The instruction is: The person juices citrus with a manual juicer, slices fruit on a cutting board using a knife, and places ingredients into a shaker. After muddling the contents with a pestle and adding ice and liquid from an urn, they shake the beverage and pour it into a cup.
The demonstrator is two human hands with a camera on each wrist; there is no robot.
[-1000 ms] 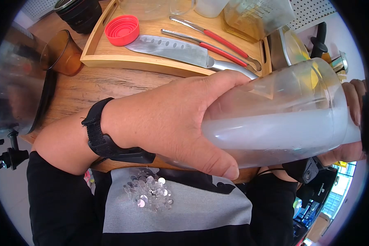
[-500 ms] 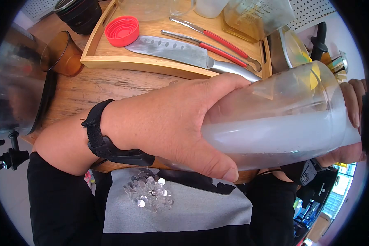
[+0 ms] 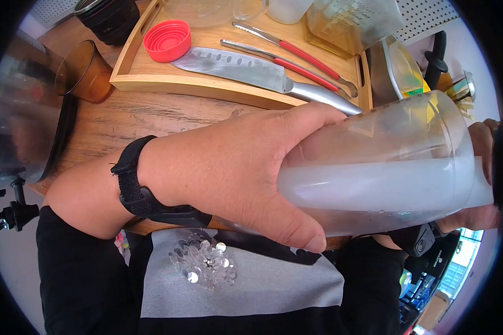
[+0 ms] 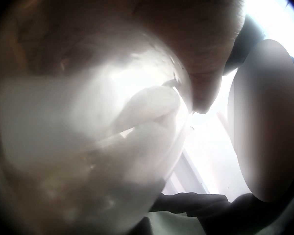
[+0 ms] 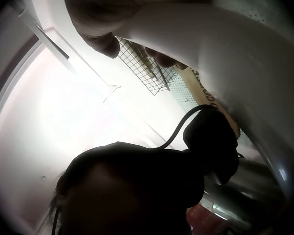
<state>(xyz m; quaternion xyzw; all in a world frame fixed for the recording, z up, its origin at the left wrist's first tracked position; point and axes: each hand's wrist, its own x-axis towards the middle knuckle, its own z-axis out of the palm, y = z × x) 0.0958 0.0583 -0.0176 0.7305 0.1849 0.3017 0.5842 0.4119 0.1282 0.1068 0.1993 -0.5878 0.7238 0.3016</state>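
Note:
My left hand (image 3: 262,173) grips a large clear cylindrical container (image 3: 385,223) from its left end, thumb below and fingers wrapped over the far side. The container lies nearly on its side over the table's front edge. A long smooth white piece (image 3: 374,181) runs inside it and sticks out at the right end. There my right hand (image 3: 482,148) holds the white piece, fingers above and thumb below, partly cut off by the dark edge of the view. In the left wrist view, the clear wall (image 4: 137,98) fills much of the picture.
Behind stands a wooden tray (image 3: 195,89) with a knife (image 3: 229,70), red-handled tongs (image 3: 304,58), a red collapsible cup (image 3: 166,42) and a measuring jug (image 3: 352,28) of amber liquid. An amber glass (image 3: 86,72) and a black lens-like cup (image 3: 107,21) stand left.
The container's right end has sunk slightly towards me. Both hands keep their hold, and the right fingers have shifted a little.

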